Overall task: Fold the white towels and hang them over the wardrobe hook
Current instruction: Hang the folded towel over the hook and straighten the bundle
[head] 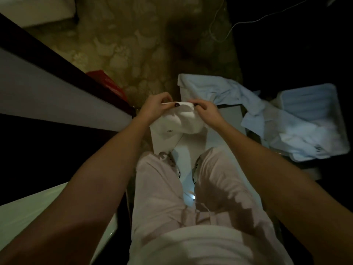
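A white towel (176, 124) hangs in front of me, held up by its top edge. My left hand (155, 108) pinches that edge at the left, and my right hand (205, 109) pinches it at the right, the two hands close together. The towel droops in a fold below them, over the white floor strip. Several more white towels (298, 129) lie crumpled to the right, spilling over a white basket (313, 100). No wardrobe hook shows in this dim view.
A dark-edged white panel (47, 96) runs along the left, with a red box (108, 83) at its foot. Patterned carpet (133, 44) lies ahead and a white cable (248, 22) crosses the far right. My legs and shoes (172, 161) stand below.
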Motion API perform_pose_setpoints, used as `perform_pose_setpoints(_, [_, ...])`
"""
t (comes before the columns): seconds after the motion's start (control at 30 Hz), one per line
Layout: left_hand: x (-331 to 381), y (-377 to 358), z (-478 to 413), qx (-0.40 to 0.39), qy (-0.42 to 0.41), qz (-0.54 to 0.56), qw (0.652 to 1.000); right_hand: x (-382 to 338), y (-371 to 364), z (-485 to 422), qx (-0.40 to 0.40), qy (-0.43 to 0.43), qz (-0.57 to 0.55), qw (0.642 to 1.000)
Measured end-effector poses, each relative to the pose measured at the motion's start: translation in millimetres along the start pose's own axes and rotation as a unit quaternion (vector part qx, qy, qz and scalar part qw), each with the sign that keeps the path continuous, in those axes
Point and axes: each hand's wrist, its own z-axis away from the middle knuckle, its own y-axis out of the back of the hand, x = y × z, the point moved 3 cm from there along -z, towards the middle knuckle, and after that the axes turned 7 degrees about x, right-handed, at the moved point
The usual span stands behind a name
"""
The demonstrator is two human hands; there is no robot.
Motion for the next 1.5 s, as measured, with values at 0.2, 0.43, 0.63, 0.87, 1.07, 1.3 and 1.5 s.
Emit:
perform_pose_setpoints(0.2, [97, 41, 29, -0.033, -0.123, -0.08, 0.989, -38, 74, 85, 0.055, 0.013, 0.068, 0.996])
perform_pose_setpoints(0.43, [174, 21, 45, -0.1, -0.294, -0.171, 0.935, -16, 110, 173, 0.226, -0.038, 0.054, 0.972])
perform_pose_setpoints(0.63, [258, -19, 85, -0.226, -0.473, -0.333, 0.784, 14, 133, 283, 0.358, -0.125, 0.059, 0.923])
perform_pose_setpoints(0.87, [325, -96, 142, -0.252, -0.538, -0.341, 0.728, 62, 150, 442, 0.514, -0.24, -0.019, 0.823])
perform_pose_setpoints(1.07, [377, -167, 241, -0.32, -0.579, -0.269, 0.7, 102, 144, 570, 0.61, -0.322, -0.032, 0.724])
perform_pose_setpoints(1.3, [416, -259, 380, -0.387, -0.572, -0.101, 0.717, 159, 120, 707, 0.716, -0.36, -0.1, 0.59])
perform_pose_setpoints(1.5, [426, -332, 524, -0.435, -0.552, -0.037, 0.711, 210, 117, 818, 0.737, -0.259, -0.172, 0.6])
